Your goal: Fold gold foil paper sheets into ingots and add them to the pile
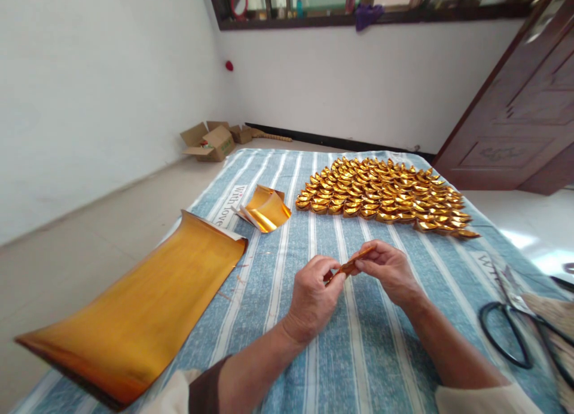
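Note:
Both hands meet over the middle of the striped cloth, pinching one small folded piece of gold foil paper [350,264] between them. My left hand [315,294] grips its lower left end with thumb and fingers. At the upper right end, my right hand [389,270] pinches the same piece, which slants up to the right. Beyond the hands stand rows of folded gold paper ingots [381,192], packed close together. Left of my left hand lies a large stack of gold foil sheets [147,300], curling at its edges. A smaller curved stack of gold paper pieces [269,209] rests behind it.
A blue and white striped cloth [287,252] covers the table. Black-handled scissors [506,333] lie at the right edge near a beige fabric [549,318]. On the floor behind stands an open cardboard box [208,143]. A wooden door [506,115] is at the right.

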A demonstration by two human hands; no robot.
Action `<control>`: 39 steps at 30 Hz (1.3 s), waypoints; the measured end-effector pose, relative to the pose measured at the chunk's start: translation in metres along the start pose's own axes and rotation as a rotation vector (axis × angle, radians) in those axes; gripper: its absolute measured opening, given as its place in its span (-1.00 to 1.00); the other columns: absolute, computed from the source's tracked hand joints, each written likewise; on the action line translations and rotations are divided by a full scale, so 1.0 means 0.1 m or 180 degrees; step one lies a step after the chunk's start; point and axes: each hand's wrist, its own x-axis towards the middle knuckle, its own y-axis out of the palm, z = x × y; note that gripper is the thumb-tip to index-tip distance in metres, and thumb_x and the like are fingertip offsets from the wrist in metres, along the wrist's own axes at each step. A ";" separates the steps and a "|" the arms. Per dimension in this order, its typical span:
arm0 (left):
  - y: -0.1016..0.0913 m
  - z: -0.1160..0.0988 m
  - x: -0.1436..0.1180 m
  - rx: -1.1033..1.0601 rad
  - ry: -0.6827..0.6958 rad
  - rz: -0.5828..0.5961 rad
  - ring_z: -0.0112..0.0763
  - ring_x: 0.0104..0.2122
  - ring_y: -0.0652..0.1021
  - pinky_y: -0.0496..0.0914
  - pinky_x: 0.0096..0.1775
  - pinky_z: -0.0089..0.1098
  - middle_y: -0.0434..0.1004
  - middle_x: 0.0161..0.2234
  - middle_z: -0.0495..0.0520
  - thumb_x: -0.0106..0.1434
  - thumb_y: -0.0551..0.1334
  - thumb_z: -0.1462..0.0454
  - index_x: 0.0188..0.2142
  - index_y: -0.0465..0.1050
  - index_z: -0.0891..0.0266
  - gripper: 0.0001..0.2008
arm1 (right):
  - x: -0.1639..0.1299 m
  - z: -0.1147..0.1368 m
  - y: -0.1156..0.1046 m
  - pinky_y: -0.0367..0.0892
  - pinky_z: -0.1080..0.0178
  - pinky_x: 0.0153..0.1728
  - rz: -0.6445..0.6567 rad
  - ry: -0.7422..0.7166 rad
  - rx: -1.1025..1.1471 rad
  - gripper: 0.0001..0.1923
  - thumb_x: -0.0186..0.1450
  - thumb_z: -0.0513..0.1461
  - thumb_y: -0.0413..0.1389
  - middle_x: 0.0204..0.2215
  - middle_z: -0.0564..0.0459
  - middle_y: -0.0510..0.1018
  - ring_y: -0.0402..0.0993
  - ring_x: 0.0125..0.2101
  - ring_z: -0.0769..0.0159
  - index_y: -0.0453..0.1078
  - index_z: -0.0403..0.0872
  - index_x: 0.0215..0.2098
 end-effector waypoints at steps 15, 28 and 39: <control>0.11 0.21 0.03 -0.0740 -0.1173 0.0340 -0.45 -0.55 0.46 0.31 -0.49 -0.50 0.49 -0.56 -0.05 0.07 0.24 0.32 -0.47 0.49 0.26 -0.94 | 0.01 -0.13 0.04 0.38 0.25 -0.43 -0.0070 0.0016 -0.0783 -0.46 0.10 -0.19 0.24 -0.50 0.17 0.52 0.46 -0.51 0.35 0.23 -0.03 0.03; 0.12 0.23 0.06 0.0473 -0.0745 0.0560 -0.45 -0.49 0.43 0.25 -0.39 -0.45 0.43 -0.54 -0.06 0.07 0.18 0.48 -0.56 0.43 0.25 -0.83 | -0.03 -0.17 0.15 0.34 0.20 -0.34 -0.0246 -0.0246 -0.2671 -0.52 0.18 -0.25 0.11 -0.40 0.06 0.59 0.51 -0.44 0.27 0.23 -0.03 0.08; 0.07 0.26 0.07 0.1172 -0.0417 0.0771 -0.35 -0.29 0.44 0.30 -0.23 -0.38 0.38 -0.41 -0.02 0.07 0.22 0.47 -0.54 0.35 0.22 -0.83 | -0.10 -0.17 0.19 0.28 0.23 -0.30 0.0032 -0.1028 -0.4125 -0.90 0.25 -0.28 0.07 -0.33 -0.03 0.48 0.41 -0.29 0.22 0.42 -0.05 -0.30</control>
